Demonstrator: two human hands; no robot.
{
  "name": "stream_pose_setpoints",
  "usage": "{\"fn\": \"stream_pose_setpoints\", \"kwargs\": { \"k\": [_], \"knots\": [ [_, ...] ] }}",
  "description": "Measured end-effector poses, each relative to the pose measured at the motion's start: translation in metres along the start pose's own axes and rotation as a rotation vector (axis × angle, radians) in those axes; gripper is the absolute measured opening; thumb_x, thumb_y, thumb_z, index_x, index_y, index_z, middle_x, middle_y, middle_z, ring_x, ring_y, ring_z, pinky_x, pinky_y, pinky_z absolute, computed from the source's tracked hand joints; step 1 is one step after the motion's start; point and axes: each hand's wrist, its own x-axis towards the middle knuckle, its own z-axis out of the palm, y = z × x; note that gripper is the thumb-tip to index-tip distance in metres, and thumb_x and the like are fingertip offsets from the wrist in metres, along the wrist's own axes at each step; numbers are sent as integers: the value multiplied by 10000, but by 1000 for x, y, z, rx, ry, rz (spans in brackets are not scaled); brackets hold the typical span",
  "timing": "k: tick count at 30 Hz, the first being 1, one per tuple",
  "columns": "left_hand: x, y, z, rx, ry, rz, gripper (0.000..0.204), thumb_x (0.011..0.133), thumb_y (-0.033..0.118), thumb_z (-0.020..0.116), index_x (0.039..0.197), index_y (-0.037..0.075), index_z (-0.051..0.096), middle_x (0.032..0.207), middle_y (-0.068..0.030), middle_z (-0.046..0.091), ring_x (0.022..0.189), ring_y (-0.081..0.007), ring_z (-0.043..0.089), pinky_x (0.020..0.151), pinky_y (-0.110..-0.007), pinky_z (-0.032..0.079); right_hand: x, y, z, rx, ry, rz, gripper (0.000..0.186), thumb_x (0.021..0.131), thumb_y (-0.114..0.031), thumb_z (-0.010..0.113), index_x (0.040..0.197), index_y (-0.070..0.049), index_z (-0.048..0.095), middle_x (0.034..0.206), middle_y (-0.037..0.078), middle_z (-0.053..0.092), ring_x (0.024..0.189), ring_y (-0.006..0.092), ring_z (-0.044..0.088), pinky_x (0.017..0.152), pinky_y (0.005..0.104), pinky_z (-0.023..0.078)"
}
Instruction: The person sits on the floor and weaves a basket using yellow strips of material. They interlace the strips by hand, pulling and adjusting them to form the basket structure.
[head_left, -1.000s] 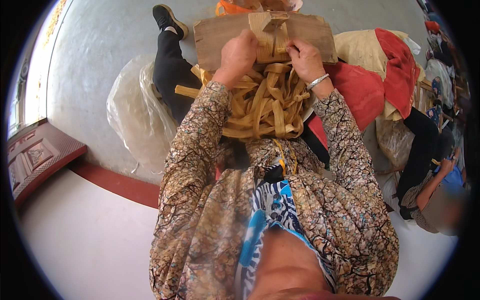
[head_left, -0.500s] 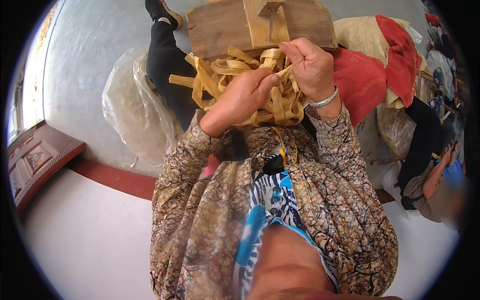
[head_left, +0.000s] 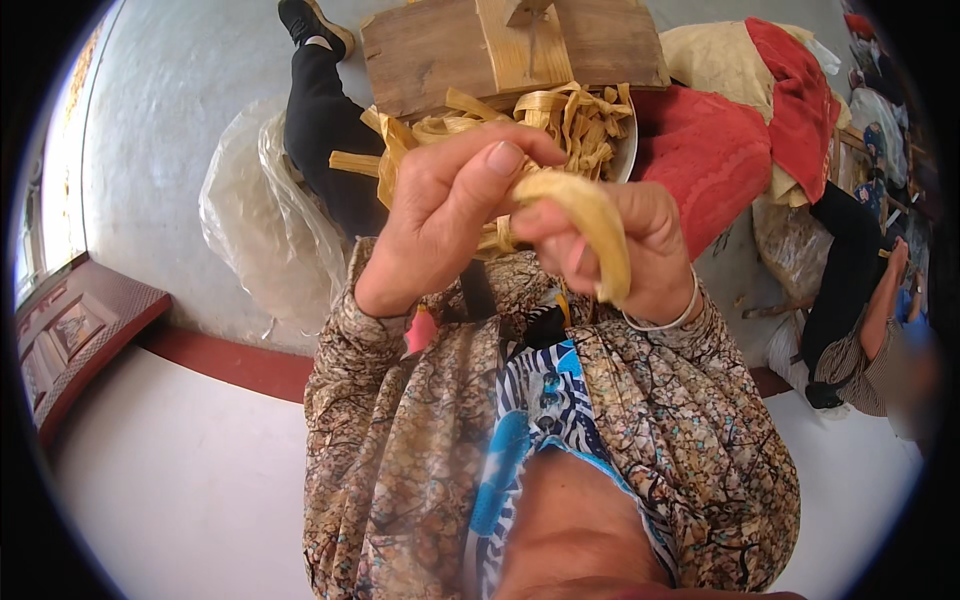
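Note:
A curved, pale yellow strip point(head_left: 597, 225) of flat, fibrous material arches between my hands, close to my chest. My left hand point(head_left: 450, 205) is closed, thumb and fingers pinching the strip's upper left end. Around its middle, my right hand point(head_left: 630, 235) has its fingers curled, partly behind the strip and slightly blurred. Under and beyond both hands lies a tangled heap of similar yellow strips point(head_left: 575, 115). They sit in a round bowl, whose pale metal rim point(head_left: 629, 145) shows at the right.
A wooden board point(head_left: 420, 55) with an upright block point(head_left: 520, 50) stands just beyond the strips. Red cloth point(head_left: 705, 150) covers my right leg. Clear plastic sheeting point(head_left: 250, 210) lies at the left. Another person point(head_left: 860, 330) sits at the far right, beside a plastic bag point(head_left: 785, 250).
Both hands have come nearer to my chest and lifted a yellow strip off the heap. My right hand has moved down, uncovering more strips and the bowl's rim.

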Motion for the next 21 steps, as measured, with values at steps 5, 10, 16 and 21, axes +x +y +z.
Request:
{"fn": "stream_pose_setpoints", "kwargs": {
  "k": [5,10,16,21],
  "knots": [
    [24,-55,45,-286,-8,-61,338,974,135,544,1268,-24,492,904,26,542,795,-47,475,674,-206,405,42,37,-68,-712,527,-582,210,946,-113,599,1116,-11,669,894,20,711,761,73,632,626,219,505],
    [34,-90,38,-300,15,-205,212,966,130,556,1146,19,552,772,77,497,626,13,389,503,-175,310,42,52,-85,-1196,648,-550,191,882,-110,635,1064,-92,693,874,84,705,711,167,666,605,257,507],
    [19,-96,25,878,57,143,215,835,42,590,1044,-3,591,873,-131,643,674,-291,610,587,-338,489,25,56,-96,-1471,593,-330,106,899,-154,621,955,-84,678,775,100,651,651,226,613,571,292,472],
    [15,-104,24,951,108,428,329,792,23,605,1121,7,592,980,-154,653,756,-321,645,630,-382,519,15,82,-112,-619,464,-83,195,963,-192,575,1003,-22,661,859,42,673,732,124,614,631,273,486]
  ]
}}
